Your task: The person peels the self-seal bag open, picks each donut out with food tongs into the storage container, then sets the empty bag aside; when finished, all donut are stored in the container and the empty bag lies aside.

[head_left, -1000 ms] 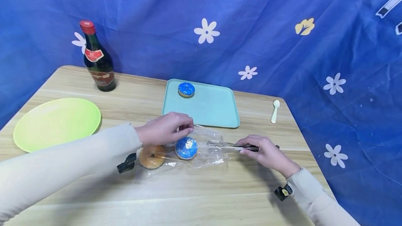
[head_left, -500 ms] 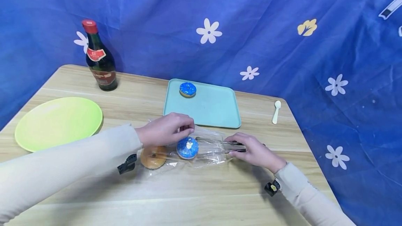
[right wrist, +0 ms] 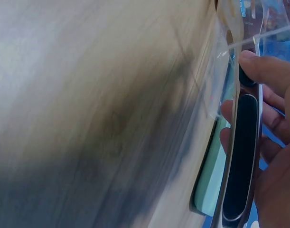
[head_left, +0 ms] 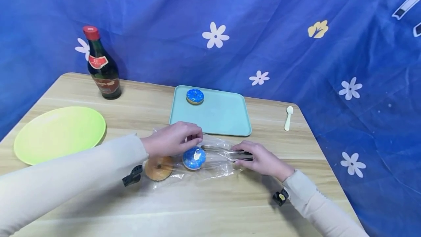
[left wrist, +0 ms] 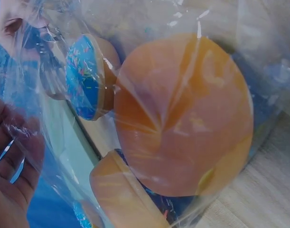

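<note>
My left hand [head_left: 174,138] pinches the upper side of a clear plastic bag [head_left: 218,173] lying on the table. Inside it are a blue-frosted donut [head_left: 194,158] and a plain brown donut [head_left: 158,169]. Another donut [left wrist: 118,192] shows partly behind the brown one in the left wrist view. My right hand [head_left: 266,160] grips metal tongs [right wrist: 241,156] by their black-padded handles. The tong arms are spread apart and reach through the bag's right end, their tips beside the blue donut. Whether they touch it, I cannot tell.
Behind the bag is a turquoise tray [head_left: 227,114] bearing a blue donut [head_left: 195,96]. A lime-green plate [head_left: 59,132] lies at left, with a dark bottle [head_left: 103,70] upright behind it. A small pale spoon [head_left: 288,119] lies at right. A blue curtain [head_left: 171,17] backs the table.
My right hand has moved left, taking the tongs farther into the bag up to the blue donut, and their arms have spread. The left hand keeps its hold on the bag.
</note>
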### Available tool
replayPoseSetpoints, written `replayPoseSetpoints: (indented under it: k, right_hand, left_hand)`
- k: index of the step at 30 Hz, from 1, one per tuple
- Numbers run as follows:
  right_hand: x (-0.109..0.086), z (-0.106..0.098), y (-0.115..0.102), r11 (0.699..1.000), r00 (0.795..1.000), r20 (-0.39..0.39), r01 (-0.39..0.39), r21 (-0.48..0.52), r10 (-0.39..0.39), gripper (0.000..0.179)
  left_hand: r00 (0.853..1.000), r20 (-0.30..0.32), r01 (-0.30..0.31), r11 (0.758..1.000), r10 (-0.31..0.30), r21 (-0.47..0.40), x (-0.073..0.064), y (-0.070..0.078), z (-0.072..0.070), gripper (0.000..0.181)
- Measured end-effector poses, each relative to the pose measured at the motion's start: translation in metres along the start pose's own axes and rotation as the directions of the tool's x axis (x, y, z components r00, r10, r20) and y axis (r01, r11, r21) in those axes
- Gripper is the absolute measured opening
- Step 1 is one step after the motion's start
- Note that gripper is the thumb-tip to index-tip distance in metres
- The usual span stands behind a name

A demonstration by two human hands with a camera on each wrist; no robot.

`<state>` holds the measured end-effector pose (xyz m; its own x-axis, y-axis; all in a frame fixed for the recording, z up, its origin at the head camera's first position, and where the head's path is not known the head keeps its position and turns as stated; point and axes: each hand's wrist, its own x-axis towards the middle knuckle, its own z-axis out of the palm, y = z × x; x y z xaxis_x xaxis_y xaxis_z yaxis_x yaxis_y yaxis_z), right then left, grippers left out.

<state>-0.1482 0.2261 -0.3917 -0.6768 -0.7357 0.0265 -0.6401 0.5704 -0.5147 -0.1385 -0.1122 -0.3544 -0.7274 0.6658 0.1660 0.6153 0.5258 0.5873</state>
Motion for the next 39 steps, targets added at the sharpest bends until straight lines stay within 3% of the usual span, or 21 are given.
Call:
replayPoseSetpoints:
  k: [16,23,29,39]
  right_hand:
    - [-0.013,-0.006,0.004,1.0,0.998,-0.068,0.009,0.027,-0.007,0.036]
    - [-0.032,-0.018,0.01,0.999,0.995,-0.096,0.014,0.046,-0.009,0.033]
    - [-0.054,-0.032,0.018,0.997,0.991,-0.124,-0.051,0.053,0.057,0.033]
    - [-0.09,-0.072,0.028,0.996,0.974,-0.205,-0.094,0.008,0.093,0.032]
  left_hand:
    - [1.0,-0.01,-0.013,1.0,0.013,0.018,0.001,0.0,0.002,0.012]
    - [1.0,-0.017,-0.018,0.999,0.018,0.035,0.001,-0.002,0.003,0.013]
    - [1.0,-0.015,-0.017,1.0,0.017,0.023,0.0,-0.002,0.003,0.013]
    - [1.0,-0.01,-0.029,0.999,0.03,0.015,0.001,-0.003,0.003,0.013]
